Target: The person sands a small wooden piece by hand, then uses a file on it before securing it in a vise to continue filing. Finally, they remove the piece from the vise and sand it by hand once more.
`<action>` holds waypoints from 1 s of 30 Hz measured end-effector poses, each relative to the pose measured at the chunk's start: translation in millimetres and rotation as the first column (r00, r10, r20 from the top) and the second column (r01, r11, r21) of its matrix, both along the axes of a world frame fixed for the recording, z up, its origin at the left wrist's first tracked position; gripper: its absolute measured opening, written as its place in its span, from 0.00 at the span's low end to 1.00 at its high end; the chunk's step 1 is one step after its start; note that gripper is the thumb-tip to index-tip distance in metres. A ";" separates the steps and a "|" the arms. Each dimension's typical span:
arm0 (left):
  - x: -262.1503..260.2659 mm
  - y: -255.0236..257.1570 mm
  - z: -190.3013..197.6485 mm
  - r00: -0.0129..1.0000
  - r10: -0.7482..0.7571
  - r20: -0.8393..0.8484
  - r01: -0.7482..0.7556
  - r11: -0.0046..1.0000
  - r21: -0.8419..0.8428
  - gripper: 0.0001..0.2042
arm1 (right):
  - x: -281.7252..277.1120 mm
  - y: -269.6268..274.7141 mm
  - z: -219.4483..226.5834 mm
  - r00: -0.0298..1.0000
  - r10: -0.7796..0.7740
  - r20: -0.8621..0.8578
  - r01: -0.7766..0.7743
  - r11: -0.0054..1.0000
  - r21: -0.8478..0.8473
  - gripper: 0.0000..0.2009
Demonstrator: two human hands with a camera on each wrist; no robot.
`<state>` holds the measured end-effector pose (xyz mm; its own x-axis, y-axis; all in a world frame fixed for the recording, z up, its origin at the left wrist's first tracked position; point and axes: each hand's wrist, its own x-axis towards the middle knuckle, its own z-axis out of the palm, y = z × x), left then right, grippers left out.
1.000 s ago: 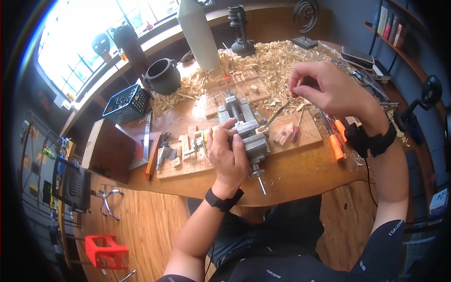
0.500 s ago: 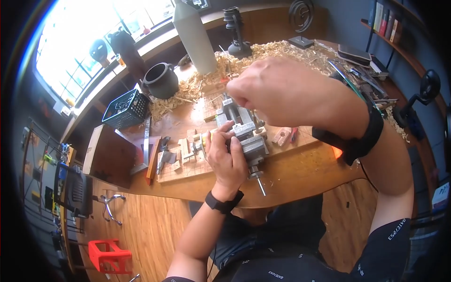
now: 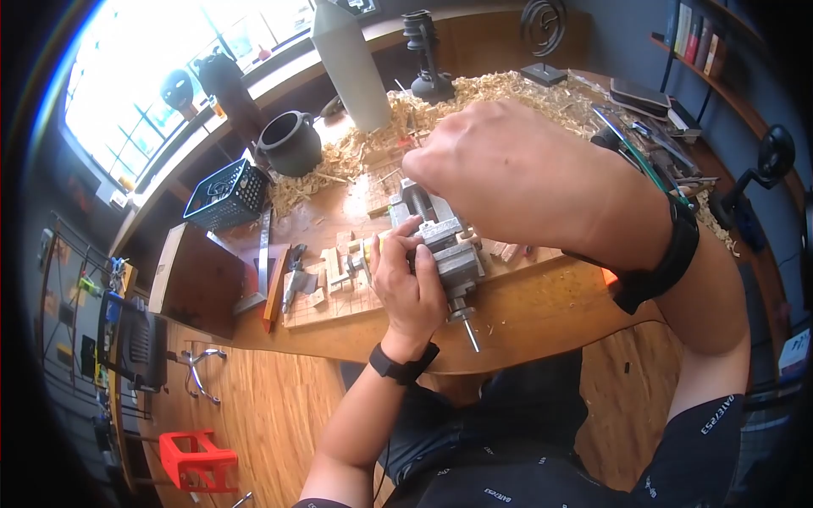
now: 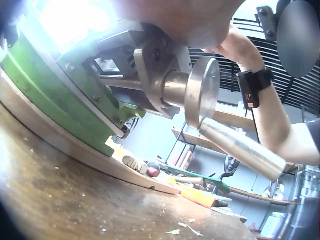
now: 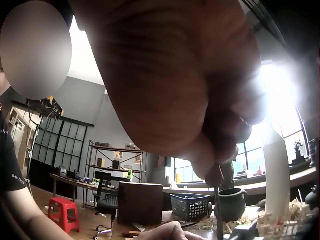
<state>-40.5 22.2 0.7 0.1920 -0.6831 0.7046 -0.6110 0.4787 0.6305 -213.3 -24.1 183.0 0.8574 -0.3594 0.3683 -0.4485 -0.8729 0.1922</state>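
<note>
A silver machine vise (image 3: 453, 254) stands on the wooden board, its crank handle pointing toward the person. My left hand (image 3: 406, 279) grips its left side, with bent fingers over the jaws and the thumb on the near side. In the left wrist view the vise's round metal hub and handle (image 4: 242, 147) show up close, beside its green side. Above the vise is my right hand (image 3: 508, 169), back upward and fingers curled down. In the right wrist view it holds a thin metal rod-like tool (image 5: 218, 215) pointing downward. In the head view the hand hides this tool.
Wood shavings (image 3: 525, 93) cover the back of the table (image 3: 356, 326). Wood pieces, a steel ruler (image 3: 265, 241) and a wooden box (image 3: 195, 279) lie left of the vise. Behind stand a green basket (image 3: 224, 199), a dark pot (image 3: 290, 148) and a tall pale bottle shape (image 3: 351, 72).
My right hand has moved left from beside the vise to above it and turned back-up, then shifted slightly. My left hand stays on the vise.
</note>
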 end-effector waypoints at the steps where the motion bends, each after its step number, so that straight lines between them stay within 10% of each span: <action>1: -0.7 -0.2 0.2 1.000 0.002 -0.005 -0.002 1.000 0.000 0.03 | -4.9 0.5 -3.6 0.993 0.090 0.083 -0.085 0.995 -0.058 0.06; 14: -0.1 0.0 -0.1 1.000 0.001 0.004 -0.001 1.000 0.016 0.03 | -6.0 -1.6 -21.6 0.942 0.239 0.235 -0.228 0.971 -0.070 0.06; 30: 1.1 -4.0 -2.4 1.000 -0.014 -0.027 0.013 1.000 -0.014 0.05 | -7.6 4.6 -13.7 0.999 0.019 0.044 -0.020 0.999 0.031 0.06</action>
